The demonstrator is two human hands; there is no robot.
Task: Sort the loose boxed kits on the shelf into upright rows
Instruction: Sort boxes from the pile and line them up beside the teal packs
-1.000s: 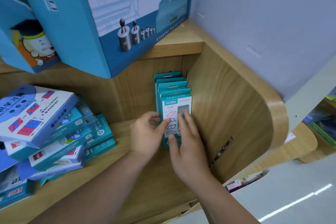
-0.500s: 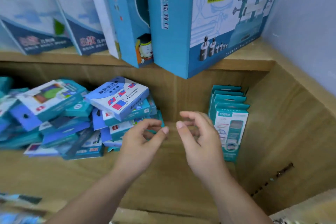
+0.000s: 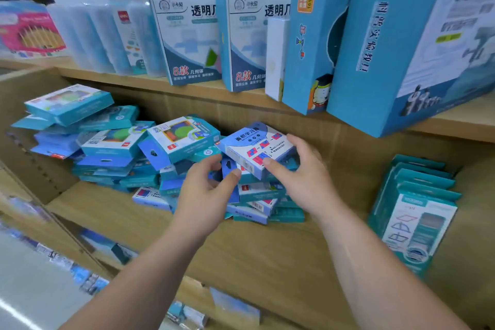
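A wooden shelf board point(image 3: 241, 249) runs across a shop display, with an upper shelf point(image 3: 455, 120) above it. The upper shelf carries tall blue cartons point(image 3: 388, 48) at its right end, white-and-blue boxes point(image 3: 192, 43) in the middle and clear plastic cases point(image 3: 101, 37) towards the left. More shelving shows blurred in the far background.

On the lower board, a loose pile of boxed kits point(image 3: 115, 142) fills the left and centre. These are flat teal and blue boxes lying at all angles, stacked several deep against the back panel.

At the board's right end, well apart from the pile, an upright row of teal kits point(image 3: 417, 211) stands face-forward, one behind another.

A blue-and-white box point(image 3: 254, 142) sits tilted on top of the pile's right side. The right hand point(image 3: 302, 182) holds it, with the thumb on its printed face and the fingers curled over its far right edge.

The left hand point(image 3: 206, 195) is just beside it. Its thumb and fingers are narrowed round a blue hang tab point(image 3: 229, 166) at that box's near left end. I cannot tell whether the tab belongs to this box or to one beneath.
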